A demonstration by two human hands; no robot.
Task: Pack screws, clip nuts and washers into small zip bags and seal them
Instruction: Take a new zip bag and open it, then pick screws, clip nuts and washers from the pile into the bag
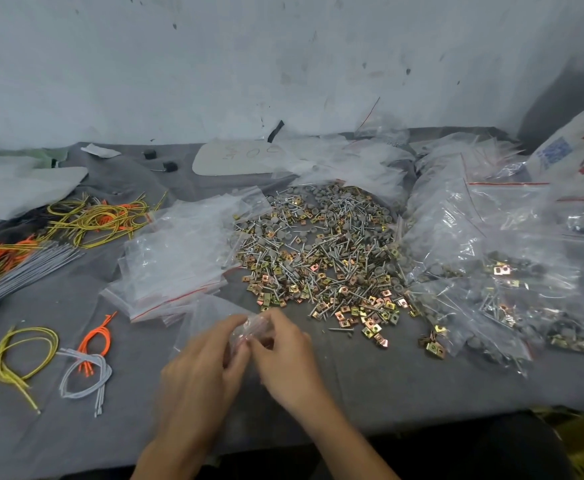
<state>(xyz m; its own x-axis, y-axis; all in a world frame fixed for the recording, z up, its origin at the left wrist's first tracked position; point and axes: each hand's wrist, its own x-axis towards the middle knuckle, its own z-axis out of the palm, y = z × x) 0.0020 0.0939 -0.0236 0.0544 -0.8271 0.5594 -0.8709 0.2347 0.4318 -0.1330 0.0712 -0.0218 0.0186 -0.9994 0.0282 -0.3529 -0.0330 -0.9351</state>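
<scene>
Both hands, left hand (pixel 200 362) and right hand (pixel 285 355), pinch a small zip bag (pixel 254 327) between them; the hardware pile (pixel 318 251) lies just beyond, far-right.

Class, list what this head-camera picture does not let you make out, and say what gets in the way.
Head view throughout.
1. Contents of the small zip bag: covered by the left hand and right hand, and blurred.
2. Whether its seal is closed: hidden by the fingers.
3. Writing on the white card: too faint.
4. The printed sack: cut off by the right edge.
</scene>
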